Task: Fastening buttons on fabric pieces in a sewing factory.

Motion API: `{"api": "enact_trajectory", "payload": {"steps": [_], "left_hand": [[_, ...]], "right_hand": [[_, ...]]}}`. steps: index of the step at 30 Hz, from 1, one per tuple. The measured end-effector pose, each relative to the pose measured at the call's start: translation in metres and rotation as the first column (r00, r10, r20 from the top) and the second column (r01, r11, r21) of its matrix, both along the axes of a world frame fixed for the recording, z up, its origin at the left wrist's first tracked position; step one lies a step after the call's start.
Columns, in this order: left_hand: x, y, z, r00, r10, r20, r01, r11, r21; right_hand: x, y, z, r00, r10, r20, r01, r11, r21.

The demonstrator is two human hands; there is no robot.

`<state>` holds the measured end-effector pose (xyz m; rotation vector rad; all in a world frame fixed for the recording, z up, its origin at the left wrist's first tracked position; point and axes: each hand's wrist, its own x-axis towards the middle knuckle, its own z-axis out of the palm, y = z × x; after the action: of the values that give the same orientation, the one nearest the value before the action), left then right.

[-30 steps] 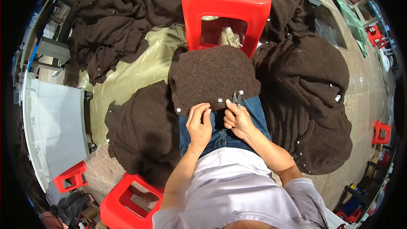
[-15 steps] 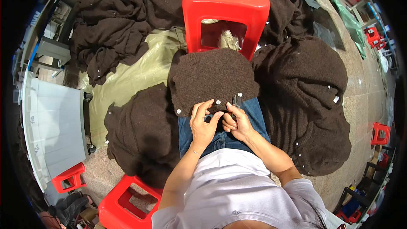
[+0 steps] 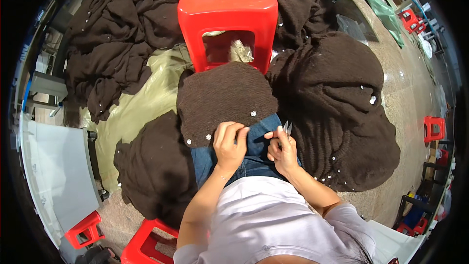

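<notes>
A dark brown knitted garment (image 3: pixel 224 95) lies across my lap over blue jeans, with several small white sparkly buttons along its near edge. My left hand (image 3: pixel 229 147) is at that edge, fingers bent and closed on the knit, thumb near the index fingertip. One button (image 3: pixel 208 137) shows just left of its fingers and another button (image 3: pixel 253 114) lies to the right; the knit under the fingers is hidden. My right hand (image 3: pixel 283 154), closed round small thread snips (image 3: pixel 288 128), is above my right thigh, apart from the garment. The snips' pointed blades stick up beyond its fingers; their handles are covered.
A red plastic stool (image 3: pixel 227 7) stands directly ahead. Brown knit piles flank me: a left heap (image 3: pixel 159 166), a larger right heap (image 3: pixel 337 112) and a far heap (image 3: pixel 117 24). Yellowish sheeting (image 3: pixel 132 93) covers floor at left, beside a white panel (image 3: pixel 68 166). Another red stool (image 3: pixel 144 244) is behind left.
My right hand with the snips has drawn away from the garment's edge to the right. The left fingers have closed at the edge. The whole view has shifted slightly.
</notes>
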<state>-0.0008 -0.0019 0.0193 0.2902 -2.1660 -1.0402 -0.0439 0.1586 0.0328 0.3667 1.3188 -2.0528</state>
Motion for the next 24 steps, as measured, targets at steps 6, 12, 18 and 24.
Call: {"api": "enact_trajectory", "payload": {"steps": [6, 12, 18, 24], "left_hand": [[-0.024, 0.011, -0.011, 0.946, 0.008, 0.325, -0.041, 0.995, 0.094], [-0.022, 0.008, -0.023, 0.971, -0.106, 0.213, 0.016, 0.922, 0.386], [-0.019, 0.007, -0.028, 0.979, -0.171, 0.107, 0.025, 0.628, 0.778], [-0.018, 0.007, -0.028, 0.979, -0.189, 0.081, 0.056, 0.621, 0.782]], "right_hand": [[-0.005, -0.004, 0.009, 0.998, 0.054, 0.018, -0.054, 0.999, -0.005], [-0.027, -0.003, 0.002, 0.952, 0.303, -0.051, -0.278, 0.920, 0.277], [-0.036, -0.012, 0.001, 0.869, 0.459, -0.183, -0.351, 0.834, 0.426], [-0.038, -0.019, -0.003, 0.876, 0.446, -0.184, -0.336, 0.838, 0.430]]}}
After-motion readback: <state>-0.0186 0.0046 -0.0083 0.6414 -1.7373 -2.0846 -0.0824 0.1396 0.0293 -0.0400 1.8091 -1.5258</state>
